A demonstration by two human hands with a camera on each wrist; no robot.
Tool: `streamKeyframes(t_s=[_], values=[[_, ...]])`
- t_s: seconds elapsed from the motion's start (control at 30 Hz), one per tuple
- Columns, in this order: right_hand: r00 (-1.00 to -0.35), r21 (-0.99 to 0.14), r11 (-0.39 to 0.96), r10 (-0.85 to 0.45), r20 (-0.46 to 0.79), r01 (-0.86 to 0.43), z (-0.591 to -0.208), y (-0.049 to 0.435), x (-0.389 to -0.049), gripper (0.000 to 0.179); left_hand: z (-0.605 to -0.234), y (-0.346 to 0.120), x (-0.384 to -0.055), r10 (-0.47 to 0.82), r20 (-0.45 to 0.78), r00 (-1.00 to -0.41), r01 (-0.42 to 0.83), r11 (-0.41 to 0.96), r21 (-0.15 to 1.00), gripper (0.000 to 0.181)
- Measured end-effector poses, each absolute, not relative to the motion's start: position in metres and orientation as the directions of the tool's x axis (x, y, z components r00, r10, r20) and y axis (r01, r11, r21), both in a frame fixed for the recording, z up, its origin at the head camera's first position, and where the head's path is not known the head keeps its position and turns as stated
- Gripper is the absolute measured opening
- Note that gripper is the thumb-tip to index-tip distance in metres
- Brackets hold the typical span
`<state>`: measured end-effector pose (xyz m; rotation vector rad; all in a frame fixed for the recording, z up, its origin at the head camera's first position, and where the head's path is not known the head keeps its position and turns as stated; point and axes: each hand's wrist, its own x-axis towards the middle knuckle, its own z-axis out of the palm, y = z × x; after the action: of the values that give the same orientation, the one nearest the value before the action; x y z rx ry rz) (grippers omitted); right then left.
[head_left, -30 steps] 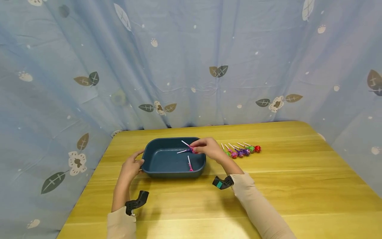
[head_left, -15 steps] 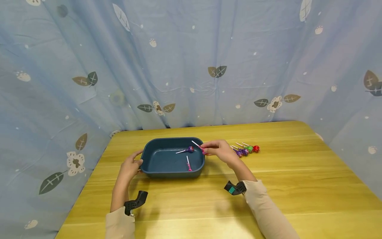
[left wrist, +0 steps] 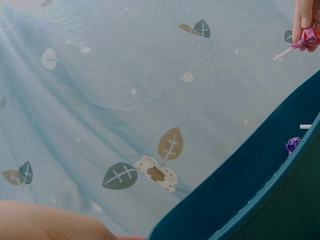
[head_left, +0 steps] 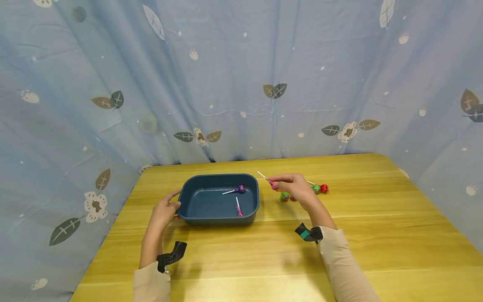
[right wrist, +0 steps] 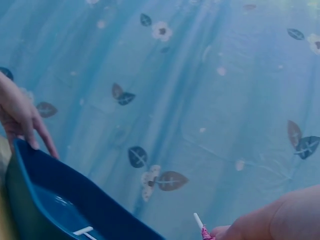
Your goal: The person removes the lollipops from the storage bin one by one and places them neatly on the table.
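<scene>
My left hand [head_left: 163,213] grips the left end of a dark blue plastic basin [head_left: 215,220], thumb at the rim. Between the thumb and fingers of my right hand [head_left: 296,188] is a pink-wrapped lollipop [head_left: 272,184], its white stick pointing up and left. That hand is just right of the basin, above the table. Inside the basin lie a purple lollipop [head_left: 241,188] and a pink lollipop [head_left: 239,208]. The left wrist view also catches the held lollipop's red-pink head [left wrist: 310,39].
A row of lollipops lies right of the basin, partly hidden behind my right hand. A green lollipop [head_left: 284,196] shows at its left end and a red lollipop [head_left: 324,188] at its right. The wooden table [head_left: 377,226] backs onto a blue patterned curtain [head_left: 241,75].
My right hand has carried the pink lollipop rightward, from over the basin past its right rim toward the row. The purple lollipop stays in the basin. My left hand keeps its grip.
</scene>
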<state>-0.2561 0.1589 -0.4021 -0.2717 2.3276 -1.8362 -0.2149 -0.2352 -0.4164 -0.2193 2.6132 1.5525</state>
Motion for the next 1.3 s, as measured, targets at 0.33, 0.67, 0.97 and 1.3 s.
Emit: streamKeyframes(t_s=[0.33,0.67,0.97,1.3], values=[[-0.991,-0.974,0.225,-0.133,-0.001,-0.029,-0.402,0.191,-0.261,0.031,-0.417,-0.236,-0.215,-0.075,-0.149,-0.986,-0.167,0.476,0.864,0.049],[-1.0,-0.981,0.194,0.022,-0.023,0.026,-0.407,0.225,-0.264,0.038,-0.417,-0.238,-0.218,-0.078,-0.128,-0.989,-0.15,0.518,0.842,0.049],[-0.982,-0.982,0.158,0.172,-0.079,0.107,-0.412,0.254,-0.259,0.039,-0.417,-0.238,-0.218,-0.08,-0.128,-0.989,-0.151,0.529,0.835,0.048],[-0.932,-0.923,0.32,0.351,-0.092,0.211,-0.421,0.276,-0.253,0.036,-0.417,-0.238,-0.217,-0.083,-0.133,-0.988,-0.157,0.522,0.838,0.048]])
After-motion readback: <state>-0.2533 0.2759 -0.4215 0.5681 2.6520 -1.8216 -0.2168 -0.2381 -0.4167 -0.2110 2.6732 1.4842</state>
